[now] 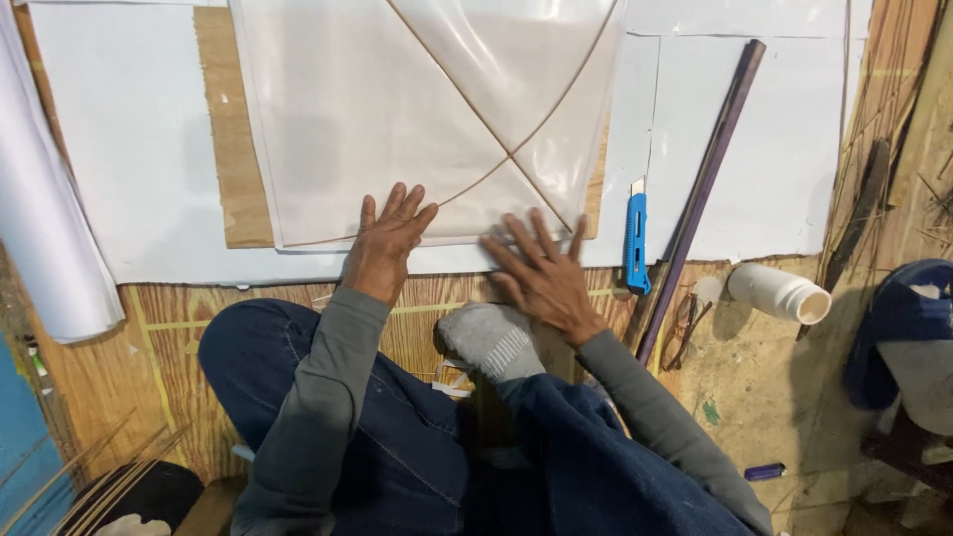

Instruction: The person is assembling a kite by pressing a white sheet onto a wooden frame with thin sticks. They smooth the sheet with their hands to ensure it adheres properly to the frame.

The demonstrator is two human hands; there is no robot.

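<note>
Jeans-clad legs (397,447) fill the bottom middle of the frame, folded cross-legged, with a grey-socked foot (491,340) poking up between the two grey sleeves. Under everything is a plywood floor (169,347) with yellowish lines on it, and big white paper sheets (129,149) cover most of the upper half. On top of those, upper centre, sits a clear plastic sheet (347,119) with two thin sticks (476,109) crossing over it, one straight and one bowed. A rolled white paper (40,228) runs down the left edge.

Left hand (389,238) is flat with fingers spread a bit, pressing on the bottom edge of the plastic sheet. Right hand (541,273) is also flat and splayed, palm down just beside it near the sheet's lower right corner, fingertips touching the edge.

Right of the hands there's a long dark rod (700,194) lying diagonally, a blue utility knife (636,243) right next to it, and a white plastic bottle (779,293) tipped on its side further right.
</note>
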